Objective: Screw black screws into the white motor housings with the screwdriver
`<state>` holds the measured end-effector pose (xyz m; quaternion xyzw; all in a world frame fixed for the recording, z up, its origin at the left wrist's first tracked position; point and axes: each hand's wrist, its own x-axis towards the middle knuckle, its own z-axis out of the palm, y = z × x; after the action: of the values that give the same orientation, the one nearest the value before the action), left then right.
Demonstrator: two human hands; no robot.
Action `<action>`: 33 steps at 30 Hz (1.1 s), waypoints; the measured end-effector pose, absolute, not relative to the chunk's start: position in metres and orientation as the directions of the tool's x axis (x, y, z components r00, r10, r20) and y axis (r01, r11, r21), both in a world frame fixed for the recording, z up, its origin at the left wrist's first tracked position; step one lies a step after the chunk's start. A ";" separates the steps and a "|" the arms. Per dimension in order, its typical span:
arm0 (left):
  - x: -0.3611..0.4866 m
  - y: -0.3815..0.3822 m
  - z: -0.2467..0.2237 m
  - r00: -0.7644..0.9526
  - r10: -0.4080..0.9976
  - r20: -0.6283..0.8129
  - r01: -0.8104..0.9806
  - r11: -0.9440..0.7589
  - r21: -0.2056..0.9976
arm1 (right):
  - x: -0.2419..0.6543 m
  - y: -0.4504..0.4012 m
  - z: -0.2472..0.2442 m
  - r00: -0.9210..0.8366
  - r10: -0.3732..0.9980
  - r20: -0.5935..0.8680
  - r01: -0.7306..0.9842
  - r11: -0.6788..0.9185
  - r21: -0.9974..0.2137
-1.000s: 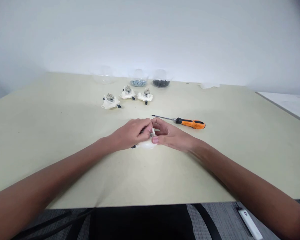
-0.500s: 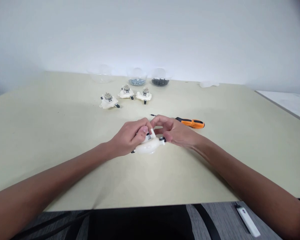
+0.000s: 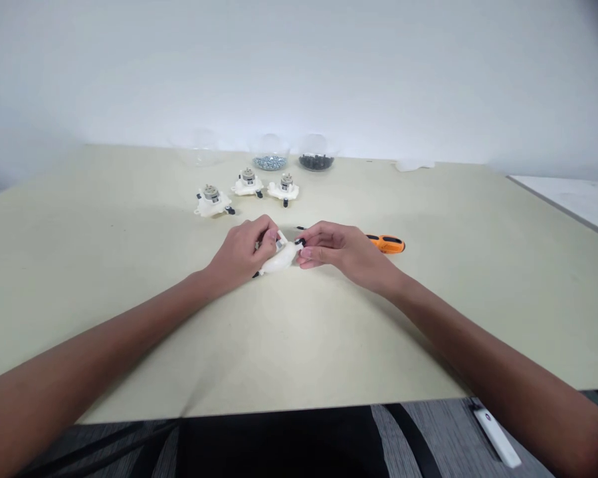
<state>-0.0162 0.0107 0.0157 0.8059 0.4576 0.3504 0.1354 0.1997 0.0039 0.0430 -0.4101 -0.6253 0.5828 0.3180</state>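
Observation:
A white plastic motor housing (image 3: 278, 259) with black end pieces is tilted between my two hands, just above or on the table; I cannot tell which. My left hand (image 3: 246, 255) is closed around its left side, thumb on top. At its right end, my right hand (image 3: 336, 252) pinches the corner with the small black piece (image 3: 299, 243). Fingers cover much of the housing's inside. Behind my right hand lies a screwdriver (image 3: 391, 244) with an orange and black handle, its shaft partly hidden and its tip showing to the left.
Three similar white housings with motors, one being the left housing (image 3: 213, 202), stand farther back. Along the wall are a clear bowl of silvery screws (image 3: 270, 162), a bowl of black parts (image 3: 316, 162), another clear bowl (image 3: 202, 156) and a whitish flat piece (image 3: 413, 165).
Both hands and the housing have shifted left and away from me. My right fingers, earlier spread beside the housing, now pinch its right end. The housing is tilted more.

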 end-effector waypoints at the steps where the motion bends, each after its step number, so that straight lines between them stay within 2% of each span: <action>1: -0.016 0.011 0.016 0.337 0.830 0.444 0.652 -0.546 0.525 | 0.199 0.004 0.043 -0.447 0.892 -0.075 0.140 -0.013 -0.990; 9: -0.012 0.009 0.021 0.393 0.801 0.451 0.736 -0.568 0.368 | 0.195 0.000 0.033 -0.326 0.944 0.047 0.384 0.178 -0.906; 16: -0.011 0.010 0.022 0.501 0.711 0.494 0.739 -0.648 0.182 | 0.193 -0.001 0.027 -0.314 0.949 0.038 0.479 0.193 -0.856; 23: -0.018 0.019 0.016 0.625 0.568 0.535 0.682 -0.731 -0.021 | 0.199 0.008 0.023 -0.444 0.886 0.132 0.596 0.402 -0.696; 29: -0.018 0.016 0.016 0.647 0.615 0.452 0.674 -0.738 0.039 | 0.208 0.012 0.035 -0.508 0.839 0.194 0.661 0.525 -0.536; 31: -0.017 0.014 0.017 0.639 0.639 0.428 0.680 -0.730 0.074 | 0.221 0.010 0.046 -0.502 0.834 0.227 0.730 0.550 -0.405; 33: -0.015 0.012 0.017 0.631 0.656 0.415 0.678 -0.726 0.115 | 0.241 0.008 0.053 -0.471 0.862 0.188 0.845 0.502 -0.186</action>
<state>-0.0155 0.0125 0.0169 0.9026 0.3695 0.2192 -0.0258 0.2412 0.0075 0.0526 -0.4979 -0.8569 0.0333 0.1290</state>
